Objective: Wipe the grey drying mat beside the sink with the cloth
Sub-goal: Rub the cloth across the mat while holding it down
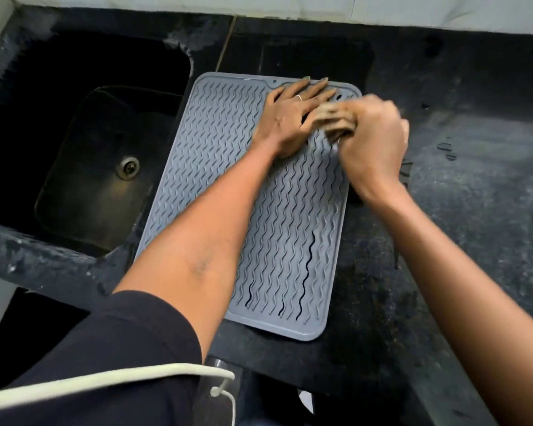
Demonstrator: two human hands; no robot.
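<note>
Grey drying mat lies on dark counter, right of sink. Left hand flat, fingers spread, pinning mat. Right hand grips bunched cloth, blurred. Advice: stroke along ridges, keep mat pinned.

One grey drying mat lay on one dark stone counter, beside one sink with one round drain. Two hands showed: one left hand and one right hand. There was one cloth, one ring and one dark sleeve.
</note>
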